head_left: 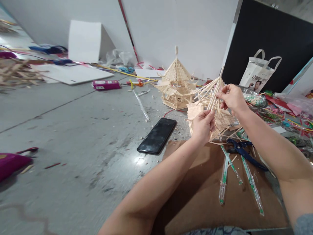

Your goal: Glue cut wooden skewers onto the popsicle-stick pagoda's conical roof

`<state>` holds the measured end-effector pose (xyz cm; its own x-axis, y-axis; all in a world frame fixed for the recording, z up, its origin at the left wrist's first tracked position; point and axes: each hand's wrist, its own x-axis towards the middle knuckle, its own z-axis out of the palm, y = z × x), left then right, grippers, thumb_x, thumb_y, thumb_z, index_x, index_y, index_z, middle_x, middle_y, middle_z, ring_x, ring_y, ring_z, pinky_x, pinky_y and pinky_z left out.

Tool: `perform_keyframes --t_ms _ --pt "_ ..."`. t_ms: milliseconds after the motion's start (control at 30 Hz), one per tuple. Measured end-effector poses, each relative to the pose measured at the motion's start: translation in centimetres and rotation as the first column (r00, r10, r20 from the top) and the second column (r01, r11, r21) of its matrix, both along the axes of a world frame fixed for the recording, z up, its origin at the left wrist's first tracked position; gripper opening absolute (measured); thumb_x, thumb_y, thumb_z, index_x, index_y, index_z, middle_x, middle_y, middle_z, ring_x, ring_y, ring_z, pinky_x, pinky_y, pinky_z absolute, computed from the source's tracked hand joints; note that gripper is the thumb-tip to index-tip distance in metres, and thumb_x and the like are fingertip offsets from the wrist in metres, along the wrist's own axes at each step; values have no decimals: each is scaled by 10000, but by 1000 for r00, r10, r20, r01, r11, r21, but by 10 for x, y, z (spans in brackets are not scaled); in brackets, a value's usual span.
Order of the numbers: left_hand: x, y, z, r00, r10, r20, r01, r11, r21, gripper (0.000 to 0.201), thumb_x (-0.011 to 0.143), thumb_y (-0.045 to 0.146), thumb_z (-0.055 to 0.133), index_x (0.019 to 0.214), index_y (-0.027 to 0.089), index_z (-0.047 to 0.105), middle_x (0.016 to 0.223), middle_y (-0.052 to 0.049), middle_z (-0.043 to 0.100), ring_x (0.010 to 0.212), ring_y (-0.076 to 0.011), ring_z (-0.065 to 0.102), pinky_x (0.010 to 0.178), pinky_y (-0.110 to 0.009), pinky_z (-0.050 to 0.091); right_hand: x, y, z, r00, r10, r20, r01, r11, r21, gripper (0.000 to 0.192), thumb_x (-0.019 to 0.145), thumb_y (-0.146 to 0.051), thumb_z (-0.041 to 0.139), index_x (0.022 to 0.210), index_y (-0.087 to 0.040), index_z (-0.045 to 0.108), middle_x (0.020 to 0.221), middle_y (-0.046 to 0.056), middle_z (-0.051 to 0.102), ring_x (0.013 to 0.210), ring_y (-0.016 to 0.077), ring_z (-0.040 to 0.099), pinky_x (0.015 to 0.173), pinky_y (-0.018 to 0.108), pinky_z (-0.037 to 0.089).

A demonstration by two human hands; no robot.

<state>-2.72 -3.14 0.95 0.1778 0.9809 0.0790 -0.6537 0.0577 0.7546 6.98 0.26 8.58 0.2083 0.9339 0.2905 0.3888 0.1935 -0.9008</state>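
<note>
A model pavilion point(223, 122) built of thin wooden sticks stands in front of me, its upper roof an open cone of slanting sticks point(210, 89) meeting at a peak. My left hand point(203, 125) is closed in a pinch around the lower end of a roof stick. Higher up on the right side of the cone, my right hand point(233, 98) pinches at the sticks, its fingertips partly hiding what they grip. Behind to the left is a finished-looking pavilion point(177, 83) of the same sticks, with tiered roofs and a pointed top.
A black phone point(157, 135) lies on the floor. Blue-handled cutters point(245, 154) and wrapped chopsticks point(251, 184) rest on a brown board point(195, 195). A metal bowl of sticks point(254, 98), a paper bag point(256, 73) and purple boxes point(106, 85) surround the work.
</note>
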Motion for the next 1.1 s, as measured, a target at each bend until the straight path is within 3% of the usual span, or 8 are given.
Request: perform_keyframes --t_ms 1100 --pt "-1 4 -1 999 38 -3 -38 999 7 281 633 299 670 648 175 418 419 101 421 273 -13 297 308 -166 195 -5 -2 4 999 -37 -11 37 999 -22 247 723 -85 574 697 -208 361 468 -98 462 282 59 437 250 174 271"
